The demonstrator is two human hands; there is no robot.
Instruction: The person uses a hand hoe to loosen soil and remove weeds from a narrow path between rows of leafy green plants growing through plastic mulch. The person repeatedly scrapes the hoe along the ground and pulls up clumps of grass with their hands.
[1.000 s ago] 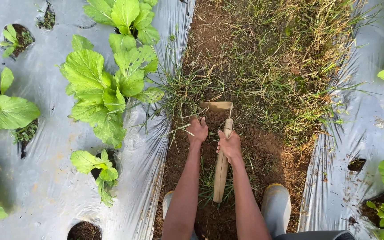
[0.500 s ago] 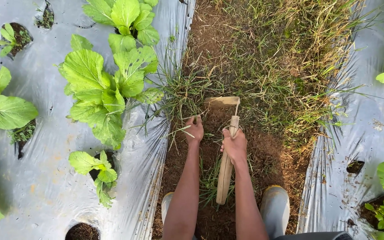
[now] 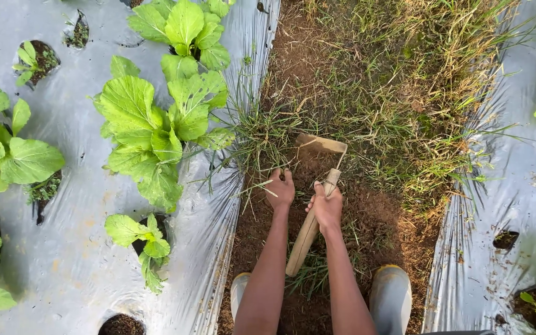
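My right hand [image 3: 327, 208] grips the wooden handle [image 3: 303, 245] of a small hand hoe, whose flat blade [image 3: 324, 143] rests at the edge of a grass clump [image 3: 262, 136] in the furrow. The handle slants back and to the left between my arms. My left hand [image 3: 280, 188] is closed on grass blades at the base of that clump, just left of the blade. Bare brown soil [image 3: 376, 217] lies around both hands.
Silver plastic mulch [image 3: 82, 248] covers the beds on both sides, with leafy green plants [image 3: 156, 124] growing through holes. Dry and green grass [image 3: 404, 80] fills the furrow ahead. My two grey rubber boots [image 3: 391, 298] stand at the bottom.
The hoe blade has shifted a little forward and to the right, and the handle now tilts more to the left. My left hand stays at the grass clump.
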